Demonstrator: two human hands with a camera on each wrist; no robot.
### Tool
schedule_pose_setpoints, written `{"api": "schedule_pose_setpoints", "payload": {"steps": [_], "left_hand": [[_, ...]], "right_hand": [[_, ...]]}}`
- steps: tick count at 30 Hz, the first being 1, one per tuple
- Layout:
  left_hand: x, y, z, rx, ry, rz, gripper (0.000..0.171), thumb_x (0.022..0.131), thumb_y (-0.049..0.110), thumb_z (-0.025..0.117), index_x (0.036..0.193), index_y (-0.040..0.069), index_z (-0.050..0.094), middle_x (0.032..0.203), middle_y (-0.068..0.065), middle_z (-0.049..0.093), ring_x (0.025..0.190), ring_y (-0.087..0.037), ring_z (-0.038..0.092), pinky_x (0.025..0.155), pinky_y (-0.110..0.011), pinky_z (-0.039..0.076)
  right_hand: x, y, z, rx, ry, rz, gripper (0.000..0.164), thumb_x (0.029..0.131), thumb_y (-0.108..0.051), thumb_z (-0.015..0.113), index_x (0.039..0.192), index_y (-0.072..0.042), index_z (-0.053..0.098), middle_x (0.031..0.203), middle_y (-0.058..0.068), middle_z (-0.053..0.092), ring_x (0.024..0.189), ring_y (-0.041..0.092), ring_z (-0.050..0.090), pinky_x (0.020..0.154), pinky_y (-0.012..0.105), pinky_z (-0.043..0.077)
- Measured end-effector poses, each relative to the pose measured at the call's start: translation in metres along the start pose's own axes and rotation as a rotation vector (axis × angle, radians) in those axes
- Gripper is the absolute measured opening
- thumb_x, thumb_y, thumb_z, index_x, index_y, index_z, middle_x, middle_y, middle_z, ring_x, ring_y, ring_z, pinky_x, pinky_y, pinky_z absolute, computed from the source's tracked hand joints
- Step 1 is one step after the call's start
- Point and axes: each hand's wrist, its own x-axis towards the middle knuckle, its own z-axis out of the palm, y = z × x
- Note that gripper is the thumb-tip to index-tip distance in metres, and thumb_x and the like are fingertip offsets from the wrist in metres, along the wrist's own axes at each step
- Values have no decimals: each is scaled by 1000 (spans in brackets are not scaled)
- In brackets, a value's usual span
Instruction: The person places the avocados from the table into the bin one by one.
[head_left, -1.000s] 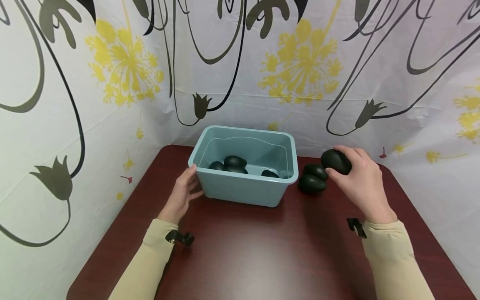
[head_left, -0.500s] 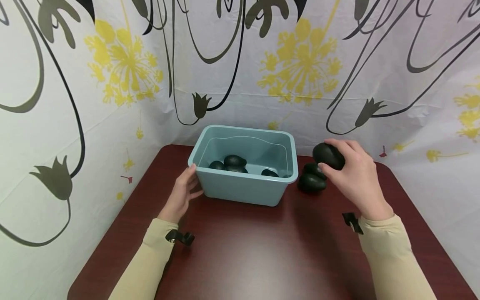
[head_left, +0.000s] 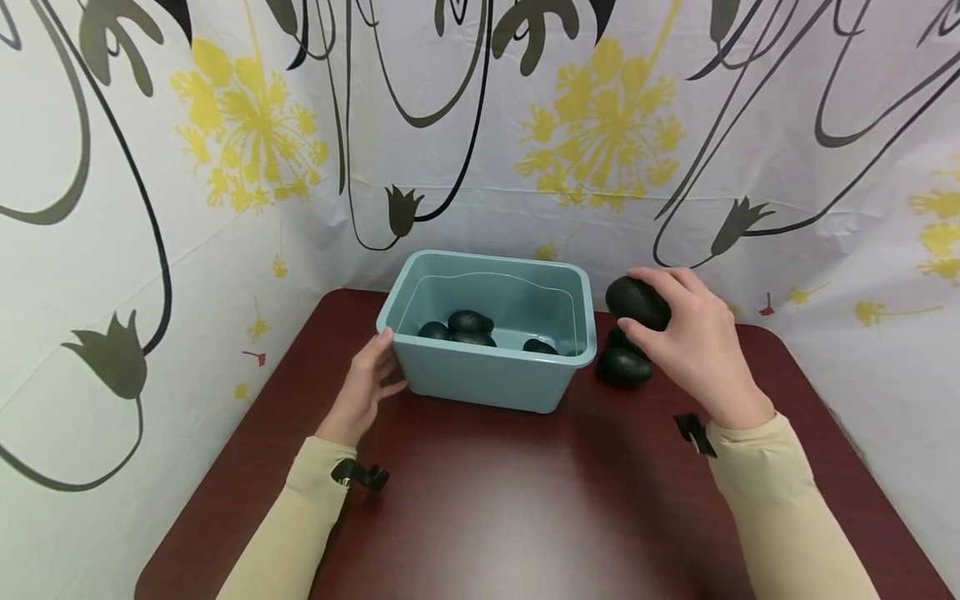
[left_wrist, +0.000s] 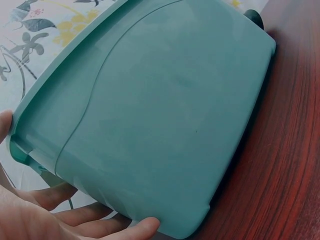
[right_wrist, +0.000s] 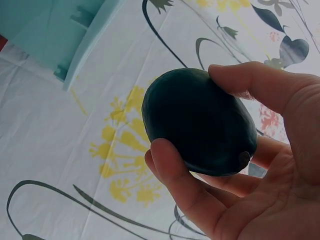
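Observation:
My right hand (head_left: 693,342) holds a dark green avocado (head_left: 637,302) between thumb and fingers, raised at the right of a light blue plastic bin (head_left: 480,379). Its small stem end (right_wrist: 244,159) shows in the right wrist view. My left hand (head_left: 363,387) grips the bin's near left corner; in the left wrist view, some fingers (left_wrist: 82,215) pass behind its end wall. Inside the bin lie several dark avocados (head_left: 470,322), partly hidden by the front wall. Two more avocados (head_left: 625,367) sit on the table right of the bin, one partly covered by the right hand.
The dark red-brown table (head_left: 480,492) runs back to a white patterned curtain (head_left: 480,167) close behind the bin. Another curtain side (head_left: 225,275) stands along the left. Both wrists wear small black camera straps (head_left: 360,475).
My right hand has carried the avocado up and to the left, closer to the bin. The left hand and the bin have stayed in place.

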Motion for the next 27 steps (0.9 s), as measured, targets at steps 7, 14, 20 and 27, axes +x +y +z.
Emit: {"api": "schedule_pose_setpoints", "payload": {"steps": [7, 14, 20, 27], "left_hand": [[1, 0, 1, 11, 4, -8, 67, 100, 57, 50, 157, 28, 32, 159, -3, 34, 144, -28, 35, 104, -65, 37], [2, 1, 0, 17, 0, -8, 69, 98, 61, 52, 157, 29, 33, 158, -2, 35, 144, -28, 35, 104, -65, 37], [3, 0, -1, 17, -3, -7, 69, 98, 60, 52, 157, 29, 33, 158, -3, 35, 144, -28, 35, 104, -65, 37], [4, -1, -2, 19, -3, -5, 65, 100, 57, 50, 157, 30, 33, 158, -3, 35, 143, -28, 36, 104, -65, 37]], "right_hand": [[11, -8, 1, 6, -50, -29, 55, 84, -19, 81, 136, -19, 62, 126, 8, 58, 100, 31, 57, 76, 52, 48], [22, -15, 4, 35, -113, -43, 55, 86, -21, 81, 137, -25, 61, 125, 3, 60, 101, 27, 59, 79, 48, 49], [31, -15, 10, 52, -151, -58, 54, 86, -22, 80, 137, -25, 61, 127, 2, 60, 99, 26, 60, 76, 45, 50], [42, -18, 18, 67, -246, -62, 54, 87, -26, 80, 137, -23, 61, 128, 2, 59, 101, 22, 57, 76, 42, 50]]}}
